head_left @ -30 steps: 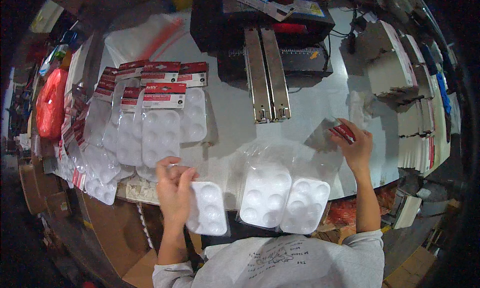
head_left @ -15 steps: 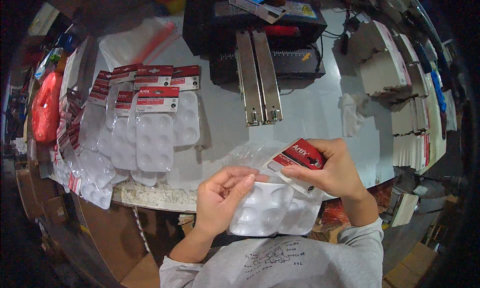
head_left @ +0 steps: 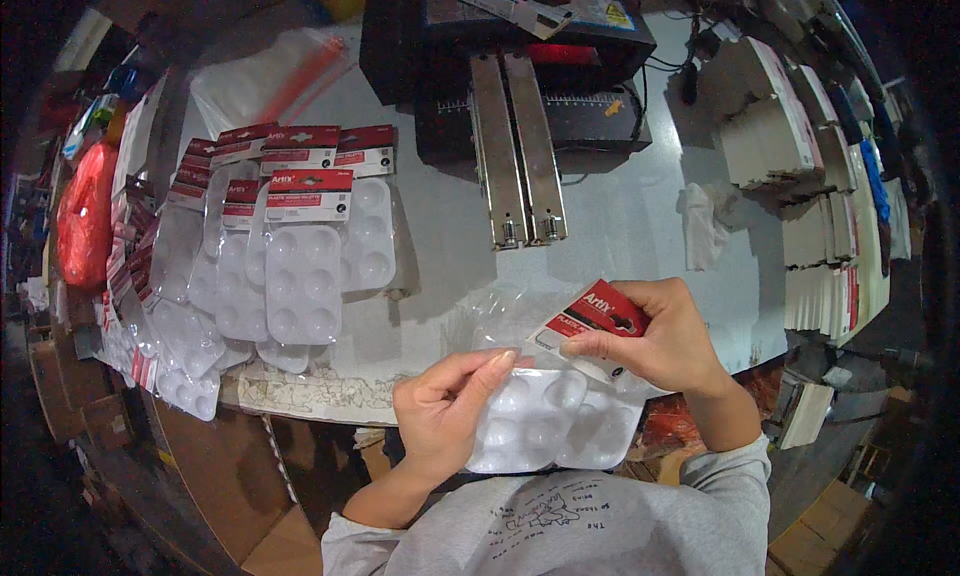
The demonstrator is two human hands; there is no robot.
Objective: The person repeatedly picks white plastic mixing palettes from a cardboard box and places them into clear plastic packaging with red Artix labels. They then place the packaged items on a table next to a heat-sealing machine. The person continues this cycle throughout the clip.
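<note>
Two white plastic paint palettes (head_left: 530, 426) with round wells sit overlapping in front of me, at the table's near edge. Above their upper edge spreads a clear plastic bag (head_left: 503, 316), crumpled and shiny. My left hand (head_left: 445, 401) pinches the bag's film between thumb and fingers, right at the top of the palettes. Between my right hand's (head_left: 672, 336) thumb and fingers is a red and white header card (head_left: 598, 314), tilted, with a hang hole. Its lower corner reaches over the bag and the palettes. How far the bag covers the palettes I cannot tell.
Several bagged palettes with red cards (head_left: 305, 276) lie overlapping at the left. A black machine with two metal bars (head_left: 515, 146) stands at the back, a small box (head_left: 515, 4) on top. Stacks of cards (head_left: 770, 116) line the right side, near a crumpled white cloth (head_left: 703, 226).
My left fingers have drawn closer together into a pinch at the bag. The card in my right hand has turned slightly; both hands stay in nearly the same place.
</note>
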